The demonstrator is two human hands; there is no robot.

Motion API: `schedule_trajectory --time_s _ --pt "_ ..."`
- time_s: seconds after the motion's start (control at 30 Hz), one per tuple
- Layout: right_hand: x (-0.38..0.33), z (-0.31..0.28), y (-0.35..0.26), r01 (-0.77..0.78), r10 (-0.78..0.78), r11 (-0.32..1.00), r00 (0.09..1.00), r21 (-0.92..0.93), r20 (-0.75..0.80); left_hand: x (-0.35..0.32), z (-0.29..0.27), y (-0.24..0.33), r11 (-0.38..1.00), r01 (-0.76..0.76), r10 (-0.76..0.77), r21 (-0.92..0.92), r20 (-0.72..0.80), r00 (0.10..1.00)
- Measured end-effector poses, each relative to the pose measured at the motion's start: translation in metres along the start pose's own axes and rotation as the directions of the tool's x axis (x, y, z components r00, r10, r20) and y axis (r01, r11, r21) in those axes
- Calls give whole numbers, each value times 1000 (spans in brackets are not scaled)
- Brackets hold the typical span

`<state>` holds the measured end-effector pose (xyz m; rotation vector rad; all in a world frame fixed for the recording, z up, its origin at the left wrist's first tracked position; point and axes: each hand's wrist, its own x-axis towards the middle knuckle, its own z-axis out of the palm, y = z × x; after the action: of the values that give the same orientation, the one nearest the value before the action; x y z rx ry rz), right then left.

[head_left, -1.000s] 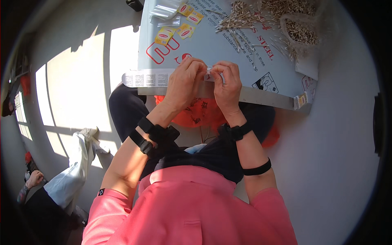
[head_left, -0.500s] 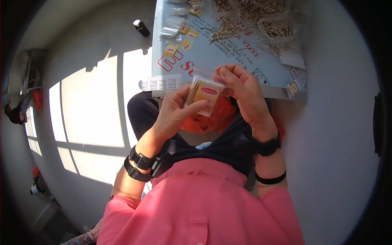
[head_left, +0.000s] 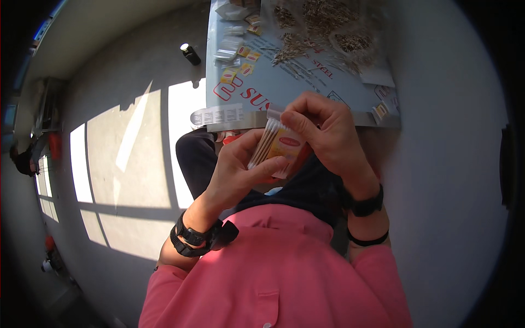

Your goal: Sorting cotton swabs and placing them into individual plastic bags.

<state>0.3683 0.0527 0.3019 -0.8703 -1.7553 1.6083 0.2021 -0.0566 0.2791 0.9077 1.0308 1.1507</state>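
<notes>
A small clear zip bag of cotton swabs (head_left: 266, 148), with a yellow card bearing a red oval inside, is held up tilted over my lap. My left hand (head_left: 236, 168) grips its lower part, thumb across the front and fingers behind. With thumb and bent index finger, my right hand (head_left: 325, 134) pinches the bag's top edge at its right end. The clear zip strip (head_left: 273, 114) shows just left of that thumb. My right hand's other fingers curl out of sight behind.
The table (head_left: 295, 90) ahead bears loose swabs (head_left: 295, 49), stacked clear bags (head_left: 229, 48), yellow cards (head_left: 229, 75) and a printed label strip (head_left: 219, 114). A packed bag (head_left: 381, 111) lies at its front right. A black bottle (head_left: 190, 54) stands on the floor to the left.
My right thumb and index finger have come left and down onto the bag's top edge. The bag has turned slightly and sits a little lower, still in my left hand.
</notes>
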Motion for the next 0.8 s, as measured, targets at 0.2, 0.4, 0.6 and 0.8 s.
schedule_trajectory --time_s 0.2,0.4,0.6,0.8 --pt "-4 -9 17 84 -3 920 978 383 -208 0 4 -24 957 -159 151 -241 -52 987" --pt "-23 -19 66 273 145 308 933 911 -328 -11 -2 -40 961 -21 41 -274 69 997" --pt "-46 -48 78 484 145 191 846 854 -512 -7 4 -56 1000 11 -10 -17 98 995" --pt "-56 -81 88 633 78 118 762 765 -642 -17 4 -69 996 88 -90 33 48 995"
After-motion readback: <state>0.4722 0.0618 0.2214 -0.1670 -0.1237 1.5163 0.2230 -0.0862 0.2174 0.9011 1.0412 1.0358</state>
